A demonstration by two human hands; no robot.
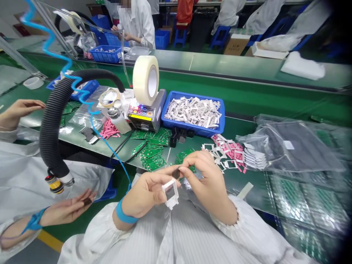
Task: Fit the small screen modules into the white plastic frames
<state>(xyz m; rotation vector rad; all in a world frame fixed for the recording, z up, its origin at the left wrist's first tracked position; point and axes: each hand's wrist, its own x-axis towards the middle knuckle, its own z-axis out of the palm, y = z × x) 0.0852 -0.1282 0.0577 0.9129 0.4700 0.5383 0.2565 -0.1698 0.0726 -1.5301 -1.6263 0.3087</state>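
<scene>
My left hand (147, 192) is closed around a small white plastic frame (170, 192), held upright above my lap. My right hand (205, 179) pinches a small dark part (176, 172) just above the frame's top edge, touching or nearly touching it. Both hands are close together in front of the green bench. A blue strap (123, 216) circles my left wrist. Green circuit boards (152, 156) lie on the bench just beyond my hands.
A blue tray (192, 128) of white frames stands behind, beside a tape dispenser (145, 106). Loose white frames and pink pieces (231, 152) lie right of the boards. Clear bags (291, 146) cover the right. A co-worker's hands (66, 207) and a black hose (52, 124) are at left.
</scene>
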